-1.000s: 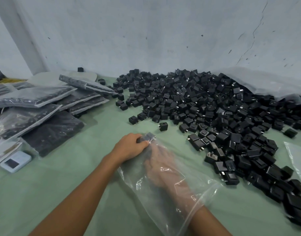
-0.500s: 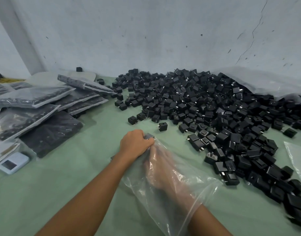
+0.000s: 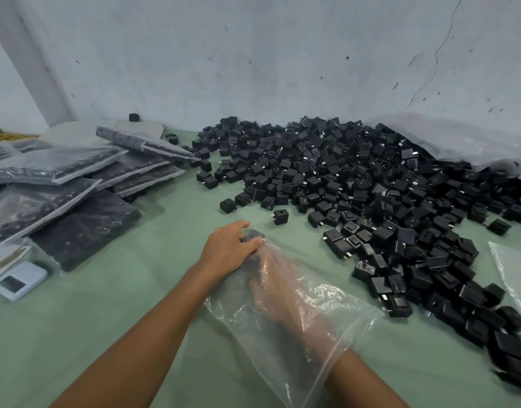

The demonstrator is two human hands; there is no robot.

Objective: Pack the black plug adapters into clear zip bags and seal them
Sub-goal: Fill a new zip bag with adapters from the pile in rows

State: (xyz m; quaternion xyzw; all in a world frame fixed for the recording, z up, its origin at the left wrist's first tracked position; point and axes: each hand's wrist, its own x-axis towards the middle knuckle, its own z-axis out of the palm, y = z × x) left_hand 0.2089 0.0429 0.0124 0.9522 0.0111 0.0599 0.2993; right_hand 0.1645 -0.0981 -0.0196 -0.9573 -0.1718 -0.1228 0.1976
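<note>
A clear zip bag (image 3: 306,328) lies on the green table in front of me. My right hand (image 3: 278,285) is pushed deep inside it, seen blurred through the plastic; how its fingers lie is unclear. My left hand (image 3: 228,250) rests on the bag's far end from outside, fingers curled over the plastic and the black adapters (image 3: 253,236) inside that corner. A large heap of loose black plug adapters (image 3: 371,189) covers the table to the right and behind.
Filled zip bags of adapters (image 3: 76,184) are stacked at the left. A small light-blue scale (image 3: 17,281) lies near the left edge. Another empty clear bag (image 3: 512,269) lies at the right edge. A crumpled plastic sheet (image 3: 459,139) sits against the wall.
My left hand has shifted slightly along the bag's far end, its fingers spreading more over the adapters there. My right hand stays inside the bag.
</note>
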